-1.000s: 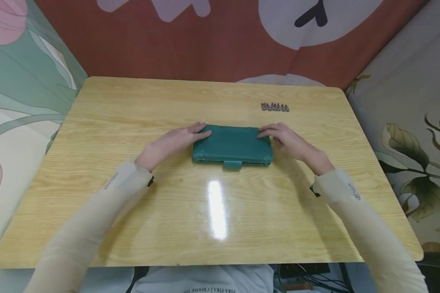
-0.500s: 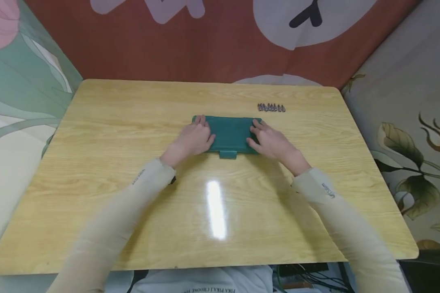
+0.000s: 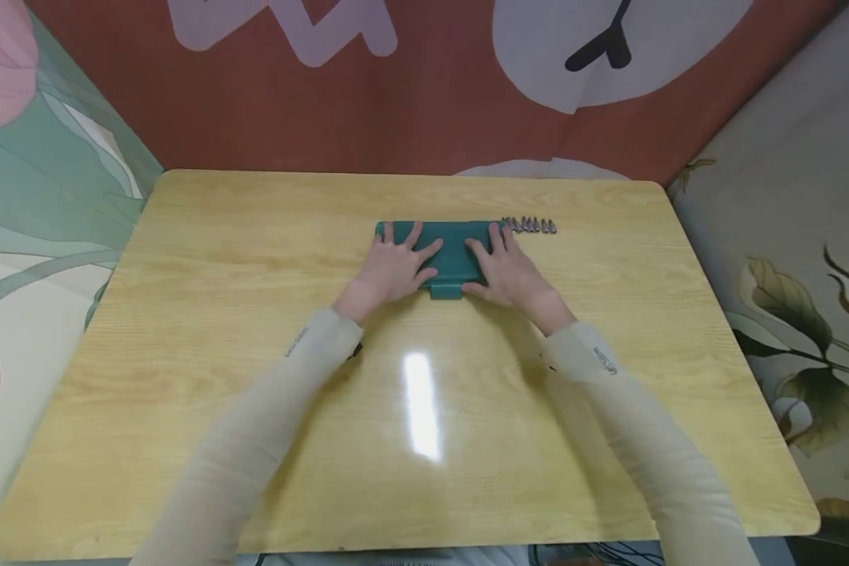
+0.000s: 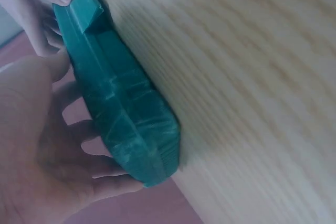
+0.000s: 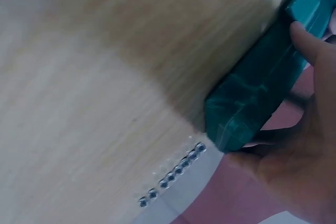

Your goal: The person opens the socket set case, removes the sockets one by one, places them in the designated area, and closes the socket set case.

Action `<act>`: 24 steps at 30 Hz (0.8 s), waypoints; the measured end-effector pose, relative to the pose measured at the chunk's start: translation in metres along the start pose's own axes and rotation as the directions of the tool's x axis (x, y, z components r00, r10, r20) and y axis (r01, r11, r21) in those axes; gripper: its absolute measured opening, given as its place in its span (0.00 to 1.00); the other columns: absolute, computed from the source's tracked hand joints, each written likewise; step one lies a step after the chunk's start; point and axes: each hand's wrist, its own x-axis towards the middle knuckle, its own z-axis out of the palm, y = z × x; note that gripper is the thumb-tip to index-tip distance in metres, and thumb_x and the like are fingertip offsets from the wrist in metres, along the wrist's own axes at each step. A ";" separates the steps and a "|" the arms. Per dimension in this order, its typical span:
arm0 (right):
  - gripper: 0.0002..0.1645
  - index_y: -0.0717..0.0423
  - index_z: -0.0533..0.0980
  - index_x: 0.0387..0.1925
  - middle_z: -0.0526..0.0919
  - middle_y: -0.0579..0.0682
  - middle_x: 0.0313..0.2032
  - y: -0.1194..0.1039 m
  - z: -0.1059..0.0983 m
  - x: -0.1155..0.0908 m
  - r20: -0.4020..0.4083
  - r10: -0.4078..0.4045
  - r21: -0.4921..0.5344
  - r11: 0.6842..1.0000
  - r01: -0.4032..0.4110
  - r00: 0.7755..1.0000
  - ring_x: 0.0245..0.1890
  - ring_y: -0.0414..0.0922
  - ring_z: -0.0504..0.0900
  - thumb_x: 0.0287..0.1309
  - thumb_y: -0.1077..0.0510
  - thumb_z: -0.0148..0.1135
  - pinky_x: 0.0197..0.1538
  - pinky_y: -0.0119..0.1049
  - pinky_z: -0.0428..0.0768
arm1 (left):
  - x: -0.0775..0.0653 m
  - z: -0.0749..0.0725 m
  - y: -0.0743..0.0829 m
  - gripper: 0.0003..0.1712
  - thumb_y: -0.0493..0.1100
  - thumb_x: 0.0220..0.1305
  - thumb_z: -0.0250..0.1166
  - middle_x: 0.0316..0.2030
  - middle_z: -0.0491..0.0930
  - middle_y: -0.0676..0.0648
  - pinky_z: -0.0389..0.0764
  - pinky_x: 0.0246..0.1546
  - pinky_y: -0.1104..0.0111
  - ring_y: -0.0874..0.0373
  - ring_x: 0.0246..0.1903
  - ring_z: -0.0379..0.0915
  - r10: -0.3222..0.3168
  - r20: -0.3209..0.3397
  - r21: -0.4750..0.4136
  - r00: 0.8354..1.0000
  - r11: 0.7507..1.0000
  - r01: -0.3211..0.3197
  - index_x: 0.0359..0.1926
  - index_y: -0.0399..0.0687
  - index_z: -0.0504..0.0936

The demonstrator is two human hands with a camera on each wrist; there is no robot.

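Observation:
In the head view a flat teal case (image 3: 454, 250) with a small tab on its near side lies on the table. My left hand (image 3: 389, 271) rests on its left part with fingers spread. Across the right part lies my right hand (image 3: 512, 279), fingers also spread, its thumb beside the tab. The left wrist view shows the near side of the case (image 4: 118, 93), creased and thick, with fingertips along its top edge. At the far right corner of the case, small pointed metal pieces (image 3: 535, 226) stand in a row; the case partly overlaps that row in the head view.
The light wood table (image 3: 184, 377) ends at a reddish-brown wall hanging (image 3: 431, 110) at the back. Patterned fabric (image 3: 771, 236) hangs on the right. A bright light reflection (image 3: 422, 405) shows on the tabletop in front of the case.
The case has slid toward the far table edge, up to the row of metal pieces. Both hands have moved inward from its side ends, and their fingers now spread over its top.

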 end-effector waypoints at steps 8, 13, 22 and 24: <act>0.49 0.47 0.52 0.75 0.41 0.78 0.69 0.000 -0.005 0.014 -0.001 -0.007 -0.008 1.000 0.007 1.000 0.68 0.74 0.42 0.61 0.32 0.56 0.66 0.60 0.56 | 0.011 0.004 -0.002 0.52 0.79 0.57 0.50 0.73 0.46 0.34 0.61 0.58 0.37 0.20 0.64 0.45 -0.033 -0.003 0.016 0.999 0.999 0.033 0.76 0.62 0.50; 0.54 0.49 0.51 0.75 0.36 0.78 0.69 -0.001 -0.003 0.013 0.015 0.016 0.052 0.999 -0.016 1.000 0.69 0.74 0.36 0.57 0.30 0.59 0.68 0.60 0.48 | 0.014 0.005 0.002 0.55 0.78 0.52 0.58 0.71 0.50 0.32 0.65 0.55 0.37 0.19 0.62 0.49 -0.035 -0.035 0.046 0.999 0.998 0.037 0.76 0.60 0.54; 0.56 0.51 0.53 0.74 0.39 0.80 0.68 -0.004 0.000 0.019 -0.062 0.020 0.038 0.999 -0.017 0.998 0.68 0.75 0.42 0.53 0.30 0.63 0.62 0.66 0.57 | 0.018 0.009 0.003 0.55 0.76 0.52 0.61 0.70 0.54 0.31 0.66 0.52 0.35 0.20 0.61 0.53 -0.049 -0.108 0.077 0.993 0.995 0.058 0.75 0.58 0.57; 0.56 0.51 0.53 0.74 0.41 0.81 0.67 -0.006 0.002 0.019 -0.067 0.026 0.007 1.000 -0.025 0.997 0.67 0.76 0.45 0.53 0.30 0.62 0.60 0.67 0.60 | 0.017 0.011 0.005 0.54 0.75 0.53 0.61 0.70 0.55 0.31 0.66 0.52 0.35 0.21 0.62 0.53 -0.053 -0.114 0.078 0.992 0.995 0.062 0.75 0.58 0.57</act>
